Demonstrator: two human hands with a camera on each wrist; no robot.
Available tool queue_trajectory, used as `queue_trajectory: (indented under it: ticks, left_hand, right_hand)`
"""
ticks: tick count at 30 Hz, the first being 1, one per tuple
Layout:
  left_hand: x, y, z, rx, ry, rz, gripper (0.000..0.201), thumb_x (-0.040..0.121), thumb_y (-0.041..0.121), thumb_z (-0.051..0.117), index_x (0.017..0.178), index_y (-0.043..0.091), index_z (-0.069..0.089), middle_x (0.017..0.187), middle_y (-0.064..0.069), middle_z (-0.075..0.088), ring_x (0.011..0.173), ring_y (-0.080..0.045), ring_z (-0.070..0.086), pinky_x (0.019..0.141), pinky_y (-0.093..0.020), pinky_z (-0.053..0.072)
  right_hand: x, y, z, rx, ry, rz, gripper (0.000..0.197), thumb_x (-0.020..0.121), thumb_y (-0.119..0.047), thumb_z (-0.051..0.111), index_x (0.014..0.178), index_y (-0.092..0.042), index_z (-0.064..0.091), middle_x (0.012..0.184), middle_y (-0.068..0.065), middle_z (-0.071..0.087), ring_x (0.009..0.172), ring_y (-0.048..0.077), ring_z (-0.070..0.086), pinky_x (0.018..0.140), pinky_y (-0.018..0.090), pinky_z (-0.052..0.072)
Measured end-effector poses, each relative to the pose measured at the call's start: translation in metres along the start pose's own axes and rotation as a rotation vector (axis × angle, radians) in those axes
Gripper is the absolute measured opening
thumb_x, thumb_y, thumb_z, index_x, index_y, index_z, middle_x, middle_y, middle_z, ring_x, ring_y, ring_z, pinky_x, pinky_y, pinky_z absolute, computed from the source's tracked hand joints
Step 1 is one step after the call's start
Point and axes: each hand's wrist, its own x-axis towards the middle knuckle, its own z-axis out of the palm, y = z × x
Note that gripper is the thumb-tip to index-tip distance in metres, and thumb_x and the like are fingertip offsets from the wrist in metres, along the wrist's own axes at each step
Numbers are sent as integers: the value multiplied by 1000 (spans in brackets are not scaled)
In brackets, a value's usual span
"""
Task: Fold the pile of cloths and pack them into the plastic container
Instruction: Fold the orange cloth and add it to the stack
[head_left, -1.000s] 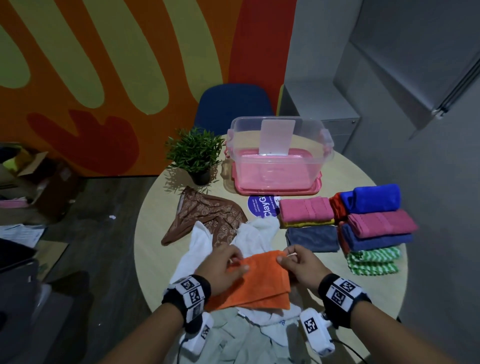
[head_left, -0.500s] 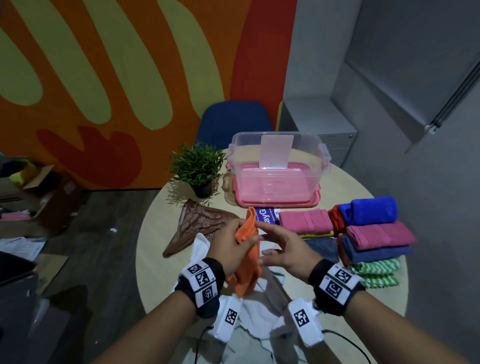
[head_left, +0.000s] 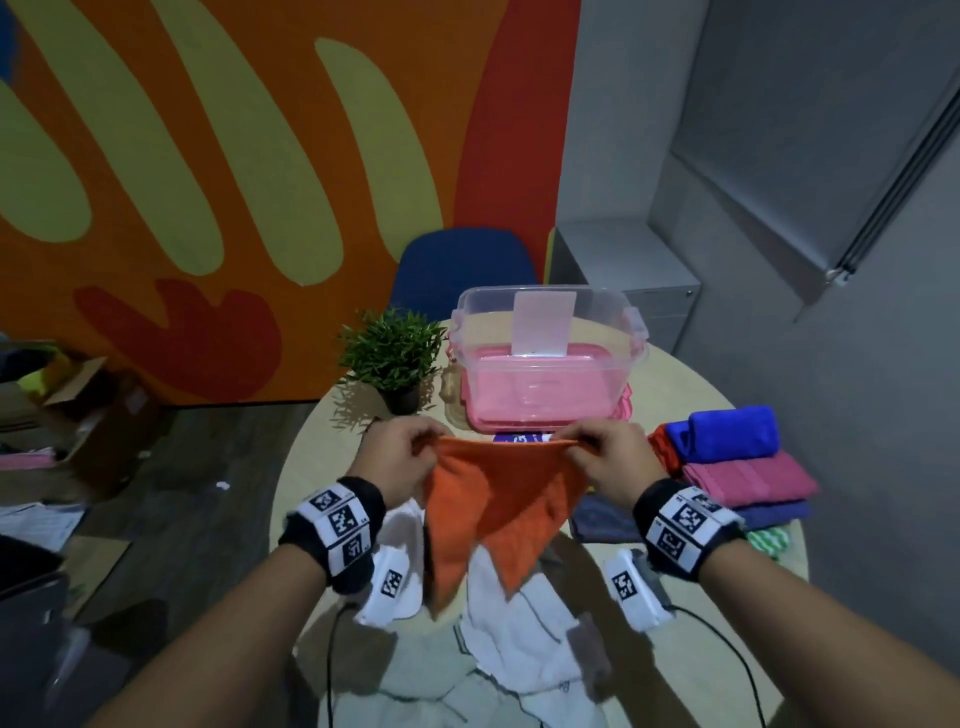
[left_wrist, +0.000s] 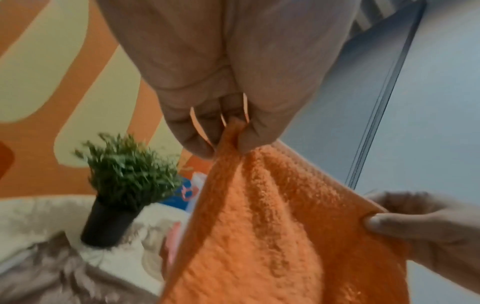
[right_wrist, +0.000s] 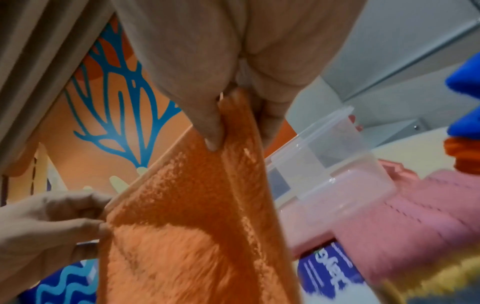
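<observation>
A mural wall (head_left: 218, 171) of orange, red and pale green shapes meets grey walls (head_left: 857, 364) at a corner. A blue chair (head_left: 462, 265) and a grey cabinet (head_left: 628, 280) stand behind the round table (head_left: 691, 384); the floor (head_left: 197, 467) is dark.

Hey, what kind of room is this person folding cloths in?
Probably an office break or meeting room, not a home: a bright painted mural wall, a small round table with a blue chair behind it, and a grey filing cabinet.

On the table (head_left: 691, 395) there are one clear plastic container (head_left: 545, 358), one potted plant (head_left: 392, 356), one orange cloth (head_left: 498, 499) held up by two hands, one brown cloth seen from the left wrist (left_wrist: 52, 273), several white cloths (head_left: 519, 649) in a heap too tangled to count, and at least six folded cloths (head_left: 743, 467) stacked at the right.
</observation>
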Motion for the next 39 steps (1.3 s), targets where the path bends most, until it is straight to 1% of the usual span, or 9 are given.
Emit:
queue_trajectory:
  ticks: [5,9,12,15,20,25,30,36,39]
  left_hand:
    - [17,20,-34,43,312,111,23,85,-2,63,82,19,73,109,6,59,106,-13,54,93,-34,48]
    - [3,18,-36,98,359,210,24,82,-4,63,79,19,70,114,11,65,108,-11,51,89,-29,39]
    - [-29,-13,-15,98,201,168,29,82,-5,65,83,23,73,92,16,67,92,-7,56,82,-22,42]
    - [-67,-62,13,122,-134,16,20,87,13,70,86,33,72,87,27,63,89,5,58,85,-24,49]
    - [-113,-113,48,-84,-429,-178,7,84,28,69,87,35,68,84,7,71,79,-6,65,82,-36,53]
    - [-88,-110,76,-140,-229,-288,6,90,33,63,91,29,67,86,-2,71,79,-22,67,71,-30,54]
    - [-37,-99,102,-54,-74,-315,8,95,22,60,101,20,66,89,4,67,80,-11,60,62,-13,39]
    - [-19,-116,130,25,-115,-449,23,97,25,57,118,18,61,114,-7,69,104,-25,62,84,-24,41]
    - [-19,-119,135,-9,-188,-534,36,96,26,58,131,19,53,120,-6,65,114,-26,59,92,-26,40]
  right_hand:
    - [21,-23,-33,152,106,-116,32,88,-3,70,90,-35,71,89,-12,72,86,7,66,83,22,52]
    - [11,-28,-40,345,-31,-142,22,89,1,67,97,-19,72,94,-3,73,92,17,69,85,26,56]
    - [-21,2,-27,234,-251,-29,15,87,-4,71,94,-18,71,94,2,71,88,10,68,81,26,54]
    - [-60,48,-7,88,-515,86,12,86,-15,75,91,-26,71,90,-4,72,87,12,67,83,32,54]
    - [-107,82,12,116,-772,268,13,88,-13,70,98,-22,72,89,-14,71,84,0,63,80,17,46]
    - [-96,105,33,-14,-513,310,16,90,-17,67,93,-33,66,96,-13,69,93,6,64,86,27,51]
    - [-64,113,48,-147,-304,355,14,95,-16,61,94,-30,61,94,-8,66,91,13,62,79,28,44]
    - [-65,131,78,-423,-395,365,47,93,-22,59,138,-22,46,139,4,47,124,22,51,106,34,41]
    - [-82,123,86,-486,-357,268,48,92,-29,56,138,-26,44,139,0,40,122,21,48,103,36,44]
